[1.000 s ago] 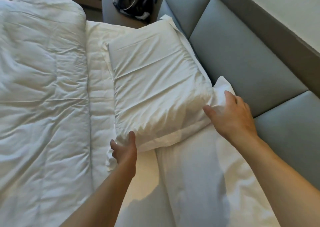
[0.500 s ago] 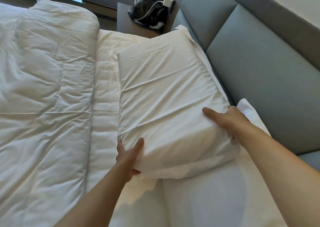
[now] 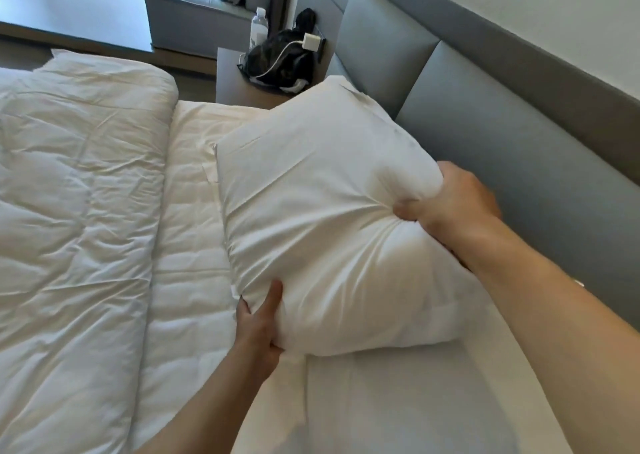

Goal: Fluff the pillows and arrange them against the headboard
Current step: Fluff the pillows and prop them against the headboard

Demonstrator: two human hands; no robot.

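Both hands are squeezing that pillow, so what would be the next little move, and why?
Probably tip the pillow up and press it back against the headboard. The left hand has its near corner and the right hand bunches the edge on the headboard side, so it already looks plumped. It lies slanted, with only its far side near the grey panels.

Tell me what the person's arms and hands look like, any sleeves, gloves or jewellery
Both forearms are bare with no sleeve in view. The left hand and right hand wear no gloves, and no ring, watch or bracelet shows on the visible parts.
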